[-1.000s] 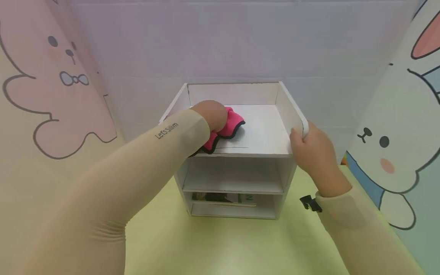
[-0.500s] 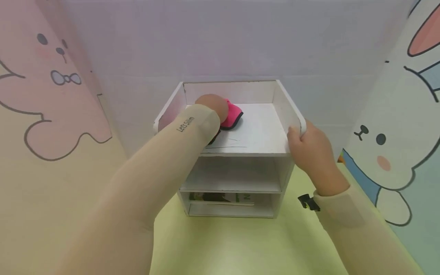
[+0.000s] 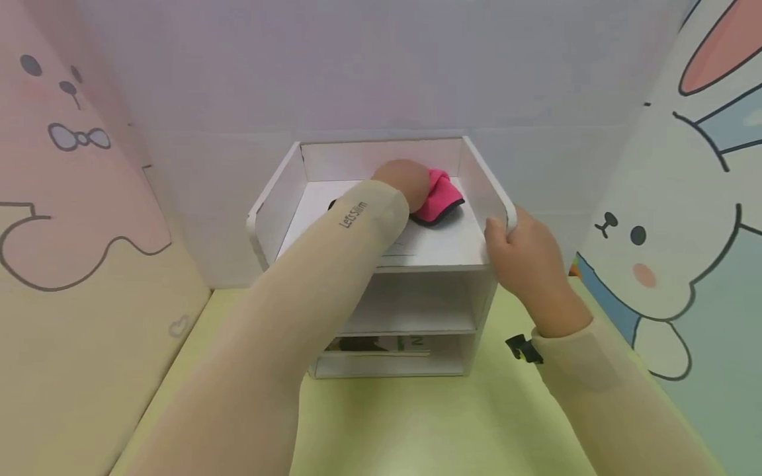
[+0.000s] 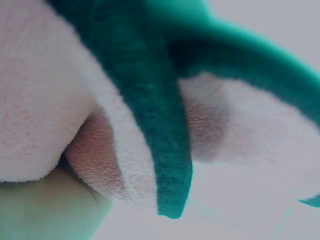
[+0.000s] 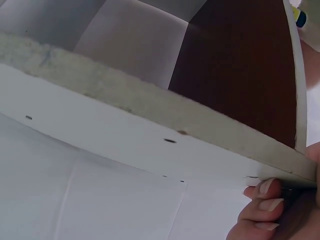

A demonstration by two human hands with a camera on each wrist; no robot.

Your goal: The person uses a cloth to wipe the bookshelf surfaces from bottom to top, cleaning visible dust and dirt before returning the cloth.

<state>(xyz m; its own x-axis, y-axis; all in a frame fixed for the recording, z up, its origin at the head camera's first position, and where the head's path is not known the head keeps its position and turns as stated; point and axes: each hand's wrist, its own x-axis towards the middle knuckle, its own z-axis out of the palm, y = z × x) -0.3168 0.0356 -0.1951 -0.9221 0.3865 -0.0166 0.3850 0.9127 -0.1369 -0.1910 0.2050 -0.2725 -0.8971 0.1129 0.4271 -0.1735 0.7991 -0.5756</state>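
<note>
A small white shelf unit (image 3: 381, 157) stands against the back wall, its top board walled on three sides. On that board my left hand (image 3: 403, 182) holds a bright pink cloth (image 3: 442, 198) with black edging, close to the right side. The left wrist view has the cloth (image 4: 40, 90) in odd colours, pale with a teal border, draped over the fingers. My right hand (image 3: 526, 254) grips the front end of the right side panel (image 3: 485, 178), thumb inward. In the right wrist view its fingers (image 5: 265, 205) wrap the panel's outer face.
A printed book or booklet (image 3: 381, 344) lies in the lowest compartment. The shelf stands on a yellow-green table (image 3: 387, 423). Cartoon-printed panels rise on both sides, a bear (image 3: 71, 139) left and a rabbit (image 3: 637, 264) right. A black clip (image 3: 524, 348) hangs at the right cuff.
My left hand has slid the cloth rightward over the top board, toward the right side panel. The right hand keeps its grip. The whole scene has shifted a little left in view.
</note>
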